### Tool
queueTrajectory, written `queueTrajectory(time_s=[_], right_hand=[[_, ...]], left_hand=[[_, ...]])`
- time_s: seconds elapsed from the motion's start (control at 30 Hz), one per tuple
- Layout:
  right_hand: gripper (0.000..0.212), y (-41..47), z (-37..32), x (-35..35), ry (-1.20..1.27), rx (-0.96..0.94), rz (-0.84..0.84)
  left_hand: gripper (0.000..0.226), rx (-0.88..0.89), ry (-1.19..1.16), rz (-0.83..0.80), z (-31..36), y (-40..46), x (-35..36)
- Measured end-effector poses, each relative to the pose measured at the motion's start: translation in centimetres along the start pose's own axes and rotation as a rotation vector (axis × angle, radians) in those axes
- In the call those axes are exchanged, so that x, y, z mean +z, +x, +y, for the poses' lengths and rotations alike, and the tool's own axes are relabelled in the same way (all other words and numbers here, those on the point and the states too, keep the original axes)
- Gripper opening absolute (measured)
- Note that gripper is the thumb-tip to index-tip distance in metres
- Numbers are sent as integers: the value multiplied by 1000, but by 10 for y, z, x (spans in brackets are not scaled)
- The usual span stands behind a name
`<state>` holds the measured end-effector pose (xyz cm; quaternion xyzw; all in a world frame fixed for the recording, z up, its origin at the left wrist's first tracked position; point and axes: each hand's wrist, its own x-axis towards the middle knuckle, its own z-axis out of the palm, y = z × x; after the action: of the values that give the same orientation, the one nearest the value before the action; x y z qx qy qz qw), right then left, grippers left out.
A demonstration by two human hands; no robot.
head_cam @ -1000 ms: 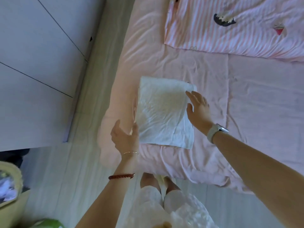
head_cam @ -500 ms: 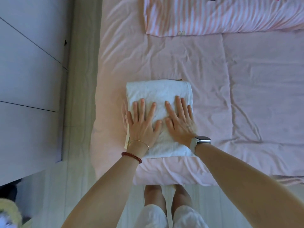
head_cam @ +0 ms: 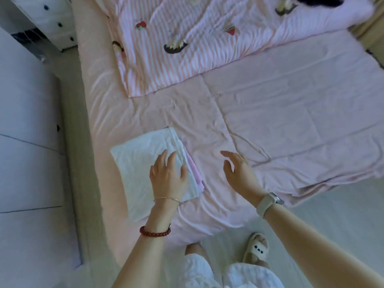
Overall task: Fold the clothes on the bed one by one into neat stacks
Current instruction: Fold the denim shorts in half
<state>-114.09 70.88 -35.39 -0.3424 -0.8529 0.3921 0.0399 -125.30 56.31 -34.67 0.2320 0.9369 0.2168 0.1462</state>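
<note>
A folded white garment (head_cam: 141, 163) lies on top of a folded pink one (head_cam: 195, 173), forming a small stack near the bed's front left corner. My left hand (head_cam: 168, 173) rests flat on the right part of the white garment with its fingers spread. Off the stack to the right, my right hand (head_cam: 239, 171) hovers over the pink sheet (head_cam: 270, 121), fingers relaxed and holding nothing. A dark garment (head_cam: 311, 1) shows at the bed's far edge, mostly out of frame.
A pink striped quilt (head_cam: 187, 42) with printed figures covers the far part of the bed. White cabinet panels (head_cam: 27, 142) and a drawer unit (head_cam: 52, 19) stand to the left. Pale floor and my slippered feet (head_cam: 256, 248) are at the bed's front edge.
Both hands were pressing flat on the white garment half a second ago. My right hand has lifted off and moved right over the sheet. The view has swung up and right.
</note>
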Motion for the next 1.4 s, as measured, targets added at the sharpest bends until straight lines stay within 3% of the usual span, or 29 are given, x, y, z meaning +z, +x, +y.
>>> queueTrajectory(time_s=[0.1, 0.23, 0.37, 0.6, 1.03, 1.23, 1.4], right_hand=[[32, -23, 45, -54, 41, 104, 94], [30, -65, 133, -142, 83, 278, 231], [30, -104, 228, -236, 105, 451, 314], [27, -144, 345, -370, 71, 594, 422], [31, -63, 495, -583, 99, 685, 482], [34, -21, 557, -673, 105, 699, 479], [35, 26, 624, -746, 84, 649, 418]], left_hand=[[43, 89, 16, -47, 54, -2, 15], [35, 226, 44, -116, 167, -20, 64], [42, 360, 97, -228, 291, -47, 134], [39, 553, 99, -391, 477, -83, 229], [36, 677, 82, -536, 753, -11, 360], [35, 732, 90, -526, 870, 18, 408], [35, 679, 57, -489, 950, 42, 459]])
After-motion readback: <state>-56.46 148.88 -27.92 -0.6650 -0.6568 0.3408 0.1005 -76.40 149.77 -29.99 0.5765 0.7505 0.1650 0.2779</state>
